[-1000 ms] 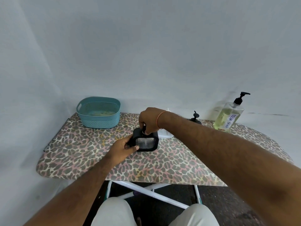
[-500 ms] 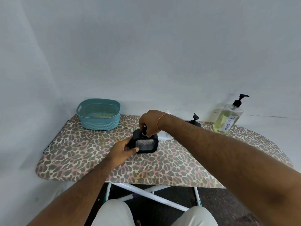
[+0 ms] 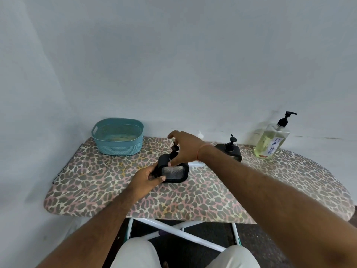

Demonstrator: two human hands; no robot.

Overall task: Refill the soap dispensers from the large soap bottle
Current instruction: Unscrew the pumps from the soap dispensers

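While left hand [image 3: 148, 176] holds dispenser [image 3: 173, 170], teal basket [image 3: 118, 137] behind, second dispenser [image 3: 230, 150] right.

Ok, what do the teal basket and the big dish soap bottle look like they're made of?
Teal basket: likely matte moulded plastic, given its woven-pattern walls and cut-out handle. Dish soap bottle: clear glossy plastic, probably; yellow-green liquid shows through, with a black pump on top.
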